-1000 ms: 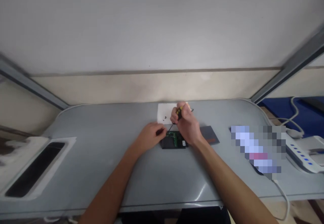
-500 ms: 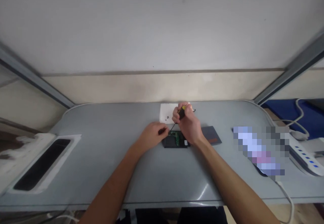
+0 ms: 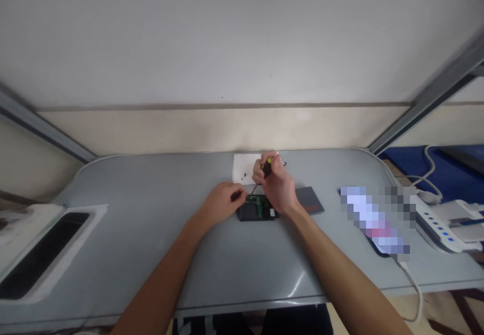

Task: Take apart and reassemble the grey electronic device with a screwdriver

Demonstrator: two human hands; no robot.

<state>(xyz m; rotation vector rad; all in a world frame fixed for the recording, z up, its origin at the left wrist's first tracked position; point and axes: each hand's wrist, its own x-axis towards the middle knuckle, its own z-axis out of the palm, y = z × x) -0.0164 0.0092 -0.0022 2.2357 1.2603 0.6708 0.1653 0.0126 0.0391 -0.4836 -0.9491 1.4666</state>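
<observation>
A flat black device case [image 3: 247,212] lies on the grey table, its green circuit board [image 3: 259,205] exposed. My right hand [image 3: 279,181] is closed around the dark-and-yellow handle of a screwdriver [image 3: 267,167]. The thin shaft slants down to the left, its tip at the board's upper left edge. At that same corner my left hand [image 3: 223,201] has its fingertips drawn together beside the tip; what they pinch, if anything, is hidden. Behind the case, small dark screws [image 3: 244,175] rest on a white sheet [image 3: 242,163]. A dark grey flat panel [image 3: 310,200] sits partly behind my right wrist.
A phone [image 3: 374,224] with a blurred-out screen lies to the right, a white cable attached. Beyond it stands a white power strip [image 3: 434,226] with blue-lit ports. On the left, a long black flat object [image 3: 45,254] lies on white paper. Metal frame bars flank the table.
The whole view has shifted a little, so things appear slightly further left. Both hands keep their places at the circuit board, with the screwdriver still in my right hand.
</observation>
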